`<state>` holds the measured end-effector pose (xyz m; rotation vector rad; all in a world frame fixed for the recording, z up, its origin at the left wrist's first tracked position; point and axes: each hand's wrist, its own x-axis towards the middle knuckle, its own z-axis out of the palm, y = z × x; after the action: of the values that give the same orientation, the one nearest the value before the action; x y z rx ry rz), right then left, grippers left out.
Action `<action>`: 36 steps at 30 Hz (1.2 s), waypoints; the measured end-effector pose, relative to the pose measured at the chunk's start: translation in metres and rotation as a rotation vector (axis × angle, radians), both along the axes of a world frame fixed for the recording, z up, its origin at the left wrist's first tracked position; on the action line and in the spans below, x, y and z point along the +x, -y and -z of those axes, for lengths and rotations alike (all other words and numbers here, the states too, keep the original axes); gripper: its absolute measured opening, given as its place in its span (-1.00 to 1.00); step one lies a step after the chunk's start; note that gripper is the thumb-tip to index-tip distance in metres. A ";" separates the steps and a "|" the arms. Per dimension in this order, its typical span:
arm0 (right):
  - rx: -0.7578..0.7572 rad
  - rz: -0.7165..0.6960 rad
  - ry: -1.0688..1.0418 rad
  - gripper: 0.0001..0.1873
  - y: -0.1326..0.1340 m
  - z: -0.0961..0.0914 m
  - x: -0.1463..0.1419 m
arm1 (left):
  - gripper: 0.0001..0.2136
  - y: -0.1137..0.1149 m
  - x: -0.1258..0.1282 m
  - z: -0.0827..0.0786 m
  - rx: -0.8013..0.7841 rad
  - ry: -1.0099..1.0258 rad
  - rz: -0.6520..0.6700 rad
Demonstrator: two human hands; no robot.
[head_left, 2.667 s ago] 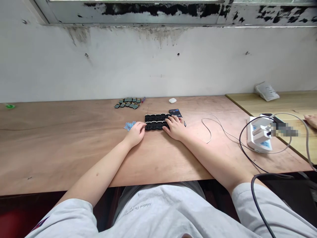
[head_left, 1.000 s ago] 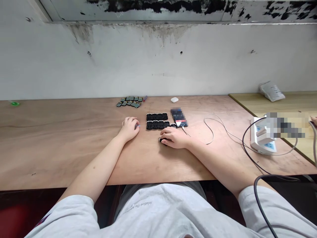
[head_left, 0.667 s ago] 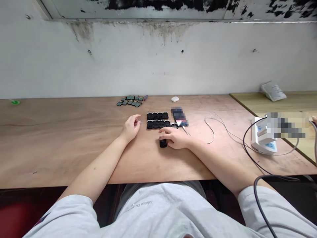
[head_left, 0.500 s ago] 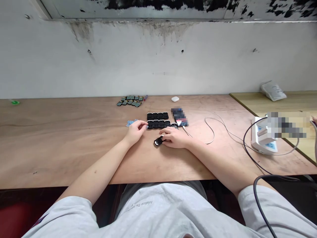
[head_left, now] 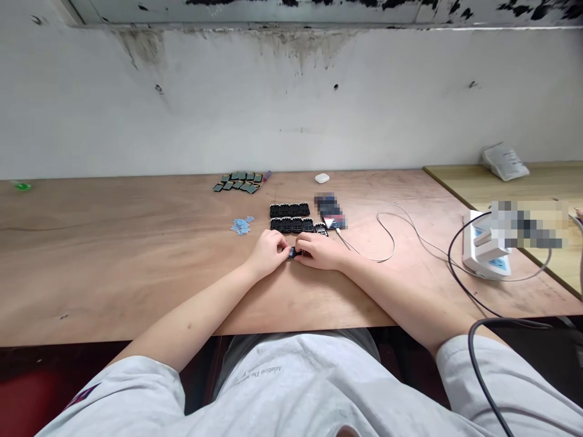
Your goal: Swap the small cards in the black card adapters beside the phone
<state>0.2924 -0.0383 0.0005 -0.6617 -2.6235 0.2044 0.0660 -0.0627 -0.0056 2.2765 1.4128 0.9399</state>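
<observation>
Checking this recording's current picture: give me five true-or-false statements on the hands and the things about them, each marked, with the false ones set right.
1. The left hand and right hand meet at one small black part. True.
2. A white plug meets the near end of the phone. True.
3. The pale blue pieces lie to the right of the phone. False: the pale blue pieces lie left of the rows of black parts.
4. The flat grey-green pieces lie nearer to the camera than the hands. False: the flat grey-green pieces lie beyond the hands, near the wall.
5. The white power strip is to the right of the right hand. True.
</observation>
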 end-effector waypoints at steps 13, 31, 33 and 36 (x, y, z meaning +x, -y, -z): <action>-0.131 0.083 0.059 -0.78 0.000 -0.002 0.004 | -0.82 0.000 -0.019 -0.010 0.179 -0.257 0.355; -0.175 0.152 0.100 -0.74 0.002 -0.010 0.006 | -0.82 -0.012 -0.016 0.003 0.091 -0.103 0.347; -0.168 0.146 0.098 -0.74 0.002 -0.009 0.006 | -0.82 -0.011 -0.015 0.002 0.085 -0.132 0.348; -0.166 0.139 0.085 -0.75 0.000 -0.008 0.007 | -0.82 -0.010 -0.015 0.001 0.079 -0.109 0.351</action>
<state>0.2990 -0.0388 0.0082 -0.9239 -2.6479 0.3621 0.0514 -0.0524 -0.0070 2.5555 0.9787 0.7818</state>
